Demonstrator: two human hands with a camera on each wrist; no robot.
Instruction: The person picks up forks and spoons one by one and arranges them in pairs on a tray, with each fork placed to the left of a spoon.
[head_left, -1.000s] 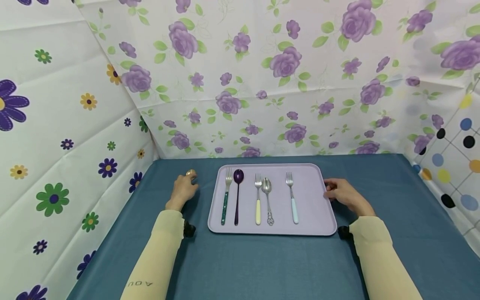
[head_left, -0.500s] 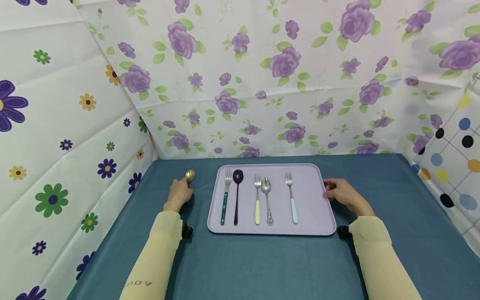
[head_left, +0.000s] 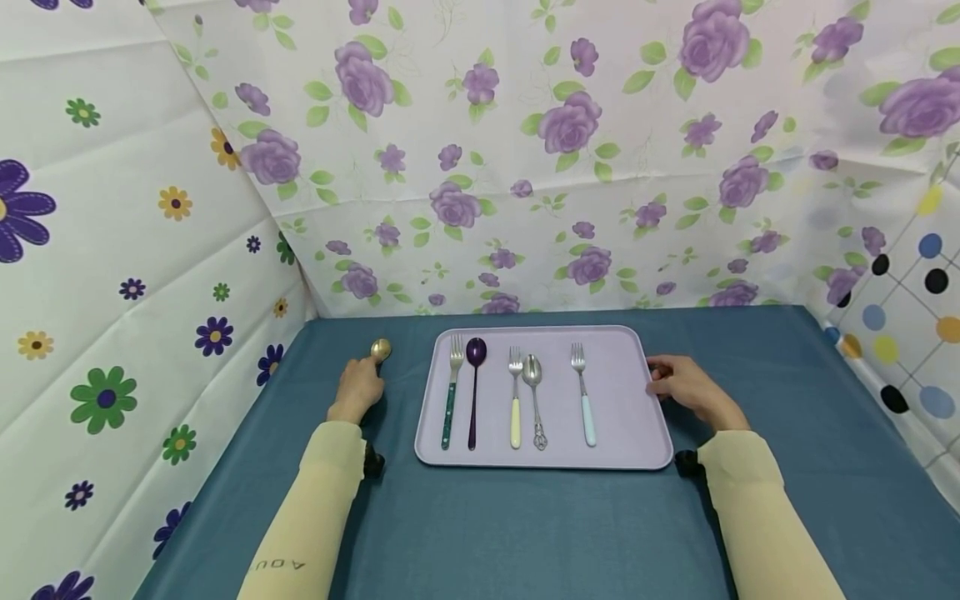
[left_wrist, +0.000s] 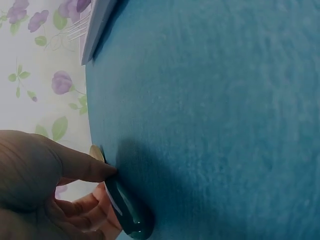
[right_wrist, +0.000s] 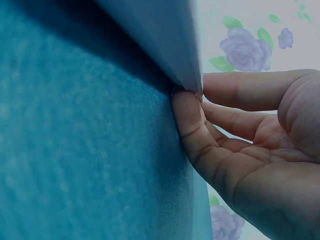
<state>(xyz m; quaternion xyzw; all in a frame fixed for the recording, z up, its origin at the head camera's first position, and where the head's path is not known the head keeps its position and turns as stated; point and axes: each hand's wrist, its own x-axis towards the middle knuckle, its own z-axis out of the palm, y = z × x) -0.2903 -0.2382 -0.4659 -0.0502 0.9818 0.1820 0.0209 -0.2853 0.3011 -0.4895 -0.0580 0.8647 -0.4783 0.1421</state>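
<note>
A spoon [head_left: 381,349] with a gold bowl lies on the blue cloth left of the tray. My left hand [head_left: 356,390] pinches it between thumb and fingers; the left wrist view shows its glossy dark green handle [left_wrist: 131,214]. At the right edge of the lilac tray [head_left: 622,367], my right hand [head_left: 686,387] grips the rim, with fingertips against it in the right wrist view. On the tray lie a green-handled fork [head_left: 450,404], a purple spoon [head_left: 474,392], a yellow-handled fork [head_left: 516,408], a silver spoon [head_left: 536,396] and a pale-blue-handled fork [head_left: 586,400].
A dark blue cloth [head_left: 525,533] covers the table. Flowered sheets [head_left: 480,167] hang behind it and along the left side [head_left: 112,292]. A dotted sheet [head_left: 907,333] closes the right side.
My left hand has drawn back slightly to the left and nearer, uncovering the gold spoon bowl. The right hand and tray have stayed in place.
</note>
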